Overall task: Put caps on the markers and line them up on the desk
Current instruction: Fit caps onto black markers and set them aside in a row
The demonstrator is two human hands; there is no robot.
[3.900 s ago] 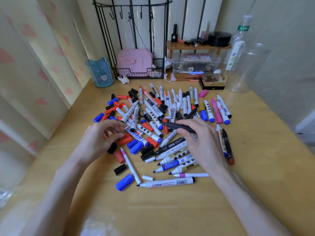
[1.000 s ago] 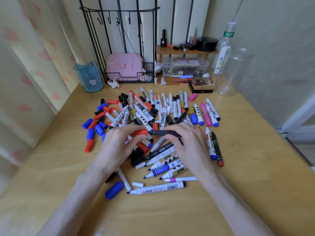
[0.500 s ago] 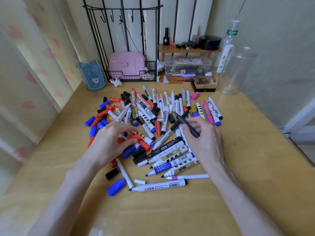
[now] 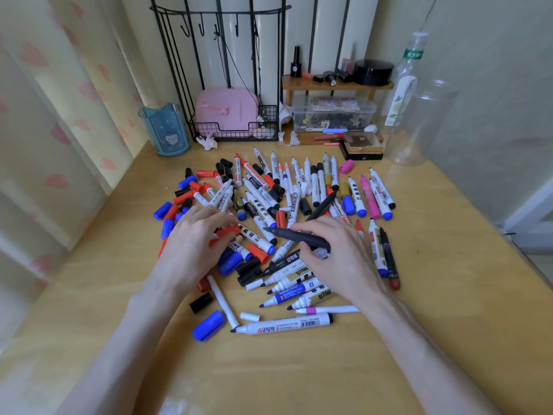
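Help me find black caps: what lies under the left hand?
Red caps and a blue cap poke out beneath the left hand; whatever its palm covers is hidden.

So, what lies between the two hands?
Head view: white markers with blue ends and red caps lie between left hand and right hand, which grips a black marker.

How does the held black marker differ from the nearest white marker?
The black marker is all dark; the white marker bears a barcode label. The right hand grips the black marker; the white marker lies free on the desk. Both are uncapped, tips leftward.
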